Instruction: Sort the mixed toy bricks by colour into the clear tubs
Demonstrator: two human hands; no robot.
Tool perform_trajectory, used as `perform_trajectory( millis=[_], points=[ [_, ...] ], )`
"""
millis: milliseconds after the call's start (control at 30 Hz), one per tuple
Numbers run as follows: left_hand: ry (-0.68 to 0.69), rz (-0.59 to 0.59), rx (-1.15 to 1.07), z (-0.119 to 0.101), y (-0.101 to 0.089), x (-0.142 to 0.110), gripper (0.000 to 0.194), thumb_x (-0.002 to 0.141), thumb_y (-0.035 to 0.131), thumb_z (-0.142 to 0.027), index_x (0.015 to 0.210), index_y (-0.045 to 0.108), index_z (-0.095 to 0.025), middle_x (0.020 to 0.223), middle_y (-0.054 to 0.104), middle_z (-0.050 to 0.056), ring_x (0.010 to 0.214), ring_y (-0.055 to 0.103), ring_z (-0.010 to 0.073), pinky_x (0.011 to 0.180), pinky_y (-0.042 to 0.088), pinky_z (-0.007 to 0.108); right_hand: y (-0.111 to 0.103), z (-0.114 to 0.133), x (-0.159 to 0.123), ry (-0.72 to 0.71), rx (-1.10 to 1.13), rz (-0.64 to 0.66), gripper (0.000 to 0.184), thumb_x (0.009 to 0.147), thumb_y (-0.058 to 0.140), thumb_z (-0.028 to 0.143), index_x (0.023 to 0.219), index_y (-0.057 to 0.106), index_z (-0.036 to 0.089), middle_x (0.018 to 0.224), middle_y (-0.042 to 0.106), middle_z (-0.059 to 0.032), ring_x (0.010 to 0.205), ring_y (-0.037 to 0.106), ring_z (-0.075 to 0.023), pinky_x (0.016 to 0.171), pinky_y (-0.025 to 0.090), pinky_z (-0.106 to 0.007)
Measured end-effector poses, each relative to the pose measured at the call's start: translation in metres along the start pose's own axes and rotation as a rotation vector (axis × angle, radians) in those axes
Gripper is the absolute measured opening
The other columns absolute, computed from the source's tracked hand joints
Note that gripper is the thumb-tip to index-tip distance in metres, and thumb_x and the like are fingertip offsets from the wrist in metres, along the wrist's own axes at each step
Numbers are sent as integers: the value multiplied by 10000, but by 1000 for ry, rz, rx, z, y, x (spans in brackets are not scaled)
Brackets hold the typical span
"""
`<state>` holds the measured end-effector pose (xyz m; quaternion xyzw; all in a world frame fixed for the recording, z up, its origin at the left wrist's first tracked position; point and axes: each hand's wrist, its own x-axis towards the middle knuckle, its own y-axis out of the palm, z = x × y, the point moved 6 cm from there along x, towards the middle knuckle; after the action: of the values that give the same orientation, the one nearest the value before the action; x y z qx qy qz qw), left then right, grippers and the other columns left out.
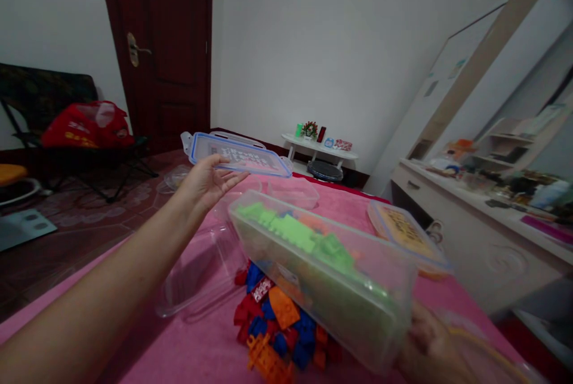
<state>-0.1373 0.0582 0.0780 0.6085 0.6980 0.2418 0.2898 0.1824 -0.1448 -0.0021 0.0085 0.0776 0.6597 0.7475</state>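
My left hand (212,178) is closed on the near edge of a clear plastic lid (255,160) with a blue seal, held up over the far left of the pink cloth. My right hand (432,339), blurred, grips the near right end of a long clear plastic container (308,291). Green toy bricks (295,232) nearly fill this container, with some orange and blue ones among them. It is tilted and raised above a loose heap of red, blue and orange toy bricks (280,312), hiding part of the heap. Beside the heap lies an uncovered clear container (197,276).
The pink cloth (147,336) covers the work surface. Farther back stands another clear container (293,193); at the right is a lidded box (407,232) with yellowish contents. A dresser (474,217) borders the right side, and a chair with a red bag (89,124) stands left.
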Motion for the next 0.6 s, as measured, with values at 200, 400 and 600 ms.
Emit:
perform_trajectory(
  millis=[200,400,600],
  points=[
    [-5,21,4,3,1,0,238,635,501,-32,844,492,-145,896,617,117,882,661,222,694,600,299,17,-14,10,-1,339,-22,647,442,873,388,1029,665,211,929,715,-111,793,682,-273,663,549,-349],
    [3,24,4,5,1,0,238,642,504,-28,848,492,-147,916,626,123,889,660,222,707,599,309,13,-28,6,124,510,-30,437,674,769,275,1091,638,267,1098,675,-67,997,634,-222,831,518,-341],
    [-9,5,12,6,1,-1,216,636,501,-30,818,491,-147,916,624,138,901,661,240,690,601,301,6,-50,12,174,662,11,181,714,747,283,882,686,254,875,691,2,714,627,-129,628,544,-243]
  ],
)
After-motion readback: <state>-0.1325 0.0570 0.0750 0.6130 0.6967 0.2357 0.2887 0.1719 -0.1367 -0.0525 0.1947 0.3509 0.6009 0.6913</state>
